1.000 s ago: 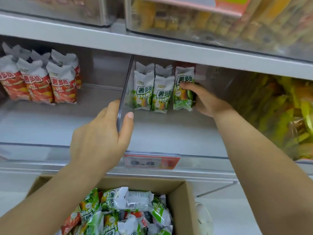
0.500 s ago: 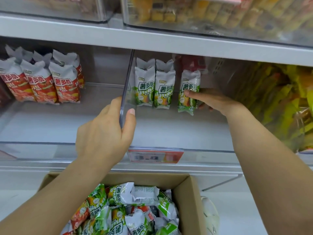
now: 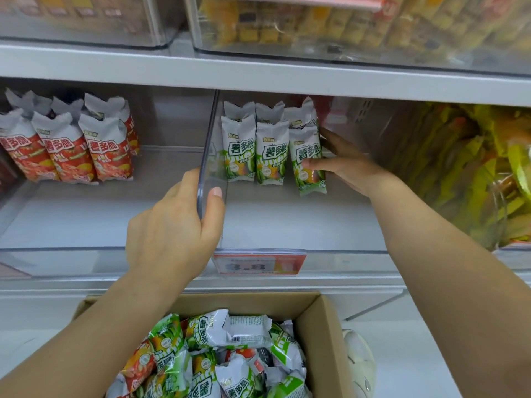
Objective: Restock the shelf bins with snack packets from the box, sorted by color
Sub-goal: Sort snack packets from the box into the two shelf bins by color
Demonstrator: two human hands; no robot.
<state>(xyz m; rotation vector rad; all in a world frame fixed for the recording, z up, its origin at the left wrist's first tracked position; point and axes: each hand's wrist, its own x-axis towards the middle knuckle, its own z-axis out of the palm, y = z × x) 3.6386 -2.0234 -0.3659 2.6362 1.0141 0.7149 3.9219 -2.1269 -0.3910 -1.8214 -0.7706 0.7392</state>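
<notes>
Shelf bin (image 3: 287, 222): right hand (image 3: 349, 165) now pinches green packet (image 3: 308, 159) upright beside row; left hand (image 3: 175, 228) still grips divider (image 3: 207, 145).

Open shelf floor (image 3: 287, 222) lies before the upright green snack packets (image 3: 271, 152); the clear plastic divider (image 3: 207, 147) blocks leftward passage.

Even, bright, diffuse light is seen throughout — shadows are soft. The upper bins (image 3: 344, 30) are blurred, and straight lines are bowed toward the edges — wide-angle distortion.
</notes>
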